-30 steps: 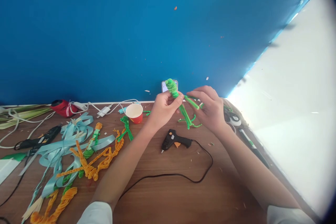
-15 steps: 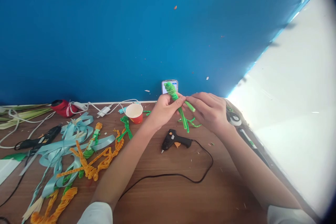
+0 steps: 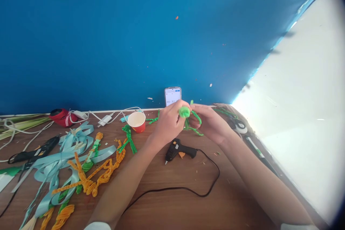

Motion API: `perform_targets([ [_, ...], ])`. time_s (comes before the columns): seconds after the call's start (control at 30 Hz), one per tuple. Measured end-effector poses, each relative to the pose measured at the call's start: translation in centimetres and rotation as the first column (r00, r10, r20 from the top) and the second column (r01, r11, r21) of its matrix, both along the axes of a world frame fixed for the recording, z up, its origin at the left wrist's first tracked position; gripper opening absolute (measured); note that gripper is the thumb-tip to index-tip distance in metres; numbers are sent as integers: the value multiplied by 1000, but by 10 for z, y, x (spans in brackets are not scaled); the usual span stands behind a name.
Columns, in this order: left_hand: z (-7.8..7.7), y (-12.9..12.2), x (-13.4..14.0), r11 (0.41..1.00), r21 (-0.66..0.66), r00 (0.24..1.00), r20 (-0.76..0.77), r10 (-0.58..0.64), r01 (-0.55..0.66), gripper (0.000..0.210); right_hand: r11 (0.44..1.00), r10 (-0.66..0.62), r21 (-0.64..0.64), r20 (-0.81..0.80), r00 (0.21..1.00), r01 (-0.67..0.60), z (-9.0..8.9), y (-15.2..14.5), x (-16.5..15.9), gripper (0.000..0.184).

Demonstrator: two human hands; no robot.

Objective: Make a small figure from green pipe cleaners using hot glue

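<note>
Bright green pipe cleaners point(image 3: 184, 112), wound into a coil at one end, are held up over the table between my hands. My left hand point(image 3: 170, 120) is closed around the coiled part, whose round end faces me. At the loose strands, the fingers of my right hand point(image 3: 208, 120) pinch a bent green stem. Part of the piece is hidden behind the fingers. Below, a black hot glue gun point(image 3: 179, 150) lies on the table with its nozzle to the left. A phone point(image 3: 173, 96) showing a timer leans on the wall behind my hands.
A paper cup point(image 3: 137, 122) stands left of my hands, near a dark green pipe-cleaner piece point(image 3: 128, 139). Light blue ribbon point(image 3: 58, 161) and orange pipe cleaners point(image 3: 90, 183) sprawl over the left side. Another glue gun point(image 3: 37, 151) lies there. A black cord point(image 3: 172, 189) crosses the front.
The green piece has been turned, so its coiled end now points toward me instead of up and away. Both hands are slightly lower, and the right fingers have bent a strand.
</note>
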State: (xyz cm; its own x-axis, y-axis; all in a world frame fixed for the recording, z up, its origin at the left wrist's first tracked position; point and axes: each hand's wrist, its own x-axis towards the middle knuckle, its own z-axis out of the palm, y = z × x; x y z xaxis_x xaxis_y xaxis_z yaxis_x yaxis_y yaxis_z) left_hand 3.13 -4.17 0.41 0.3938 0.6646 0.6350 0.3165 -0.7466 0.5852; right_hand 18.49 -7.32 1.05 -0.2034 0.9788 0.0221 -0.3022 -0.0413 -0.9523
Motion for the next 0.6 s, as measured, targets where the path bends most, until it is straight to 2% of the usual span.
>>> perform_targets([
  [0.07,-2,2,-3,985,174,999,-49,-8,17,13,991,106,-68,-118,987,-114,0,1,0,30],
  [0.13,-3,3,-5,959,281,997,-73,-12,32,14,990,125,-53,-147,981,-134,-2,2,-1,29],
  [0.17,-3,3,-5,956,290,998,-65,-16,34,14,992,120,-33,-134,984,-126,-3,3,-1,28],
  [0.23,-1,0,-4,980,196,999,-5,-43,43,12,995,97,12,-53,994,-97,-6,4,0,29],
  [0.27,1,-1,-3,994,95,997,51,-57,52,12,997,51,54,17,999,-52,-7,4,1,31],
  [0.33,5,-4,0,981,-159,980,179,-81,110,18,967,-163,222,183,969,121,-8,5,3,34],
  [0.37,7,-5,1,952,-266,966,243,-83,149,22,912,-316,347,248,916,220,-9,5,5,32],
  [0.43,10,-5,3,880,-413,925,373,-72,235,28,737,-571,600,309,761,310,-8,4,8,20],
  [0.5,11,-3,4,814,-497,881,472,-39,302,30,608,-674,768,365,642,202,-8,4,11,18],
  [0.6,9,-1,5,758,-553,860,511,-20,346,30,526,-720,850,455,525,-16,-7,4,15,19],
])
